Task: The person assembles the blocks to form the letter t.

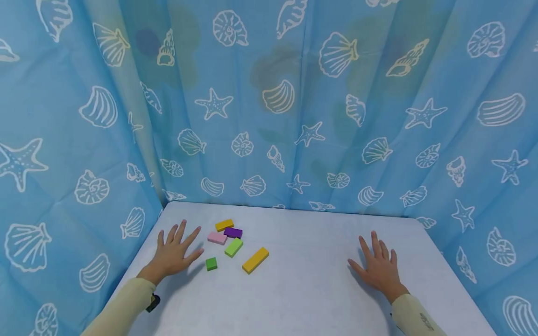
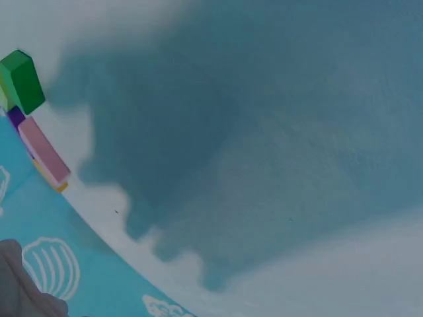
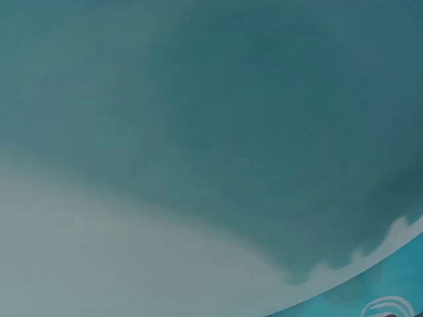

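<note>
My left hand (image 1: 173,254) is spread with straight fingers over the left side of the table, holding nothing. Just right of its thumb lies a small green block (image 1: 211,264), also seen in the left wrist view as a green block (image 2: 25,82). Beyond that are a pink block (image 1: 217,238), a purple block (image 1: 233,232) and a short yellow block (image 1: 224,225), close together. A light green block (image 1: 233,248) and a longer yellow block (image 1: 255,260) lie nearer the middle. Far to the right, my right hand (image 1: 378,270) is spread too, with nothing in it.
A white-covered table (image 1: 302,289) bears the blocks. Blue curtains (image 1: 260,70) with white shell and starfish prints stand along its back and sides. Both wrist views show mostly the hands' shadows on the white cover.
</note>
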`<state>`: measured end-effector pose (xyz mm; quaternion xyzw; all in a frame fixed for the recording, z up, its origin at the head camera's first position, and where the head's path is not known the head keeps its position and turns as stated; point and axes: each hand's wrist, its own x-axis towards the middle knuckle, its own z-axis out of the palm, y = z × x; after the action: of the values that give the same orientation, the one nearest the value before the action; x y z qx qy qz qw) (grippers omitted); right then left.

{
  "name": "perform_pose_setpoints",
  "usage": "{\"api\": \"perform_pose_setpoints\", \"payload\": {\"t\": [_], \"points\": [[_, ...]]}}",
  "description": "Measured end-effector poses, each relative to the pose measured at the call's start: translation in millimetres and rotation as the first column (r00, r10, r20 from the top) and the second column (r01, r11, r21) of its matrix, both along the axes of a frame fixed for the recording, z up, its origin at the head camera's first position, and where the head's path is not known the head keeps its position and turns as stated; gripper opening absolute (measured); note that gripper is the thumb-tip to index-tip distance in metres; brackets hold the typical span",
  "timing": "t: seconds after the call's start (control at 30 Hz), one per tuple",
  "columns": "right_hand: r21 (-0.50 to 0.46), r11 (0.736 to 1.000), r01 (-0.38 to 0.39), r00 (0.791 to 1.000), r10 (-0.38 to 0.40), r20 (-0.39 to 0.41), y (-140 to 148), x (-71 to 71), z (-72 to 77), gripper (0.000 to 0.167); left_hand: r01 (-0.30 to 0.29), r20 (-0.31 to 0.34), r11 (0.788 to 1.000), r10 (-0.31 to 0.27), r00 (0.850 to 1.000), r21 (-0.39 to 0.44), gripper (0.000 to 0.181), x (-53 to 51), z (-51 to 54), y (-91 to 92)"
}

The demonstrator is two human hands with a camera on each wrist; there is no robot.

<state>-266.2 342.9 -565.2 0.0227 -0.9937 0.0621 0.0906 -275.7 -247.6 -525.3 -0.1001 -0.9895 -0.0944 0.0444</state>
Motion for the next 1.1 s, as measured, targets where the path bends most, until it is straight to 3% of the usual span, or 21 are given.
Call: {"api": "perform_pose_setpoints", "payload": {"t": [0.37,0.63,0.83,1.0,1.1], "points": [[-0.019,0.999,-0.029,0.999,0.029,0.020,-15.5,-4.6,5.0,0.088,0.128,-0.043,0.991,-0.127,0.991,0.033,0.078,0.5,2.3,30.1],[-0.013,0.999,-0.040,0.999,0.040,0.012,-20.6,-6.1,2.1,0.087,0.230,-0.066,0.966,-0.224,0.972,0.119,0.079,3.4,11.0,62.8],[-0.023,0.998,-0.057,0.998,0.057,-0.008,-22.4,-6.4,1.0,0.086,0.265,0.030,0.942,-0.277,0.960,0.203,0.069,5.2,17.1,90.6],[-0.015,0.998,-0.066,0.998,0.066,0.003,-24.4,-7.3,0.5,0.086,0.318,0.148,0.923,-0.353,0.924,0.216,0.063,4.8,13.8,110.6],[-0.013,0.997,-0.079,0.997,0.079,0.018,-26.4,-7.7,-0.2,0.086,0.324,0.221,0.925,-0.364,0.905,0.196,0.061,2.7,8.0,119.4]]}}
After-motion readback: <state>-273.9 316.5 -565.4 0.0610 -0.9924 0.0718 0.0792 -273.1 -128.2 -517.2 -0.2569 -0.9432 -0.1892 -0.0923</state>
